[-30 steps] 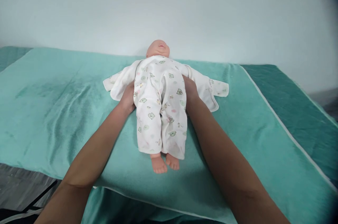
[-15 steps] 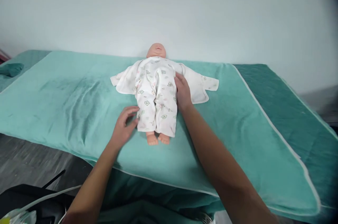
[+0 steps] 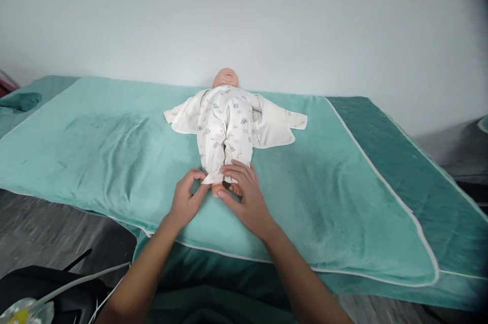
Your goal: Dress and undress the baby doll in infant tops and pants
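Baby doll (image 3: 225, 125) flat on its back near the middle of the teal towel (image 3: 95, 146), head toward the wall (image 3: 305, 24), feet toward the near edge. Dressed in a printed romper (image 3: 224, 138); beneath it a white jacket (image 3: 275, 126), spread open to both sides. Left hand (image 3: 186, 201) at the near end of the romper, thumb and fingertips pinched shut on the hem of one leg. Right hand (image 3: 246, 201) just beside it, open, fingers spread and laid flat over the other leg's hem and the bare feet (image 3: 218, 191), partly covering them. Both forearms reaching in from the near edge. Towel trimmed with white piping, lying over a darker green cover (image 3: 419, 161) showing at the right. Far left, a bundled green cloth (image 3: 21, 101). Lower left, below the towel's near edge, a pale cable (image 3: 76, 283) over something dark
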Demonstrator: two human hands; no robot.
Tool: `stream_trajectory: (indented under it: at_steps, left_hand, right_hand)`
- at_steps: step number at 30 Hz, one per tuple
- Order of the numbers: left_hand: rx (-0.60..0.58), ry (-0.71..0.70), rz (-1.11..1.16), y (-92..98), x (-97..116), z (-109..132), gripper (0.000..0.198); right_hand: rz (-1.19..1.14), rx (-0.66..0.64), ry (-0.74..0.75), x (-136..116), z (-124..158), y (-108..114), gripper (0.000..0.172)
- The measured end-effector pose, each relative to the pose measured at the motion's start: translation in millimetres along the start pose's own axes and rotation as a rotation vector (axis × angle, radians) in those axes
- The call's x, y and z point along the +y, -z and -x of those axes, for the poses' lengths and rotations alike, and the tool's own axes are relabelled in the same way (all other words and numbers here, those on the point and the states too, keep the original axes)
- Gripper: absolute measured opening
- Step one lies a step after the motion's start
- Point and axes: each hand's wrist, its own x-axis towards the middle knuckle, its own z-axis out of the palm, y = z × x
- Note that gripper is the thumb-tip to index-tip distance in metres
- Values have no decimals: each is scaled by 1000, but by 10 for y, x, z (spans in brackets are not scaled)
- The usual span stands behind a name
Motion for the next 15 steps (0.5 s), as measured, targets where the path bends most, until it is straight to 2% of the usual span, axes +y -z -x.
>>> stream_trajectory:
  at_steps: [2, 4, 7, 11, 15]
  left_hand:
    - [26, 13, 75, -3, 85, 42, 7]
    - [65, 5, 126, -17, 140, 65, 7]
    - [95, -27, 142, -31, 153, 78, 6]
    - [86, -133, -4, -20, 91, 119, 4]
    - [124, -210, -202, 17, 22, 238, 14]
  right_hand:
    - [86, 17, -66, -176, -3, -71, 31]
    - [160, 64, -113, -296, -43, -125, 25]
    - [239, 96, -113, -333, -123, -143, 15]
    - [297, 76, -19, -279, -120, -56, 16]
    - [323, 51, 137, -309, 62, 19, 16]
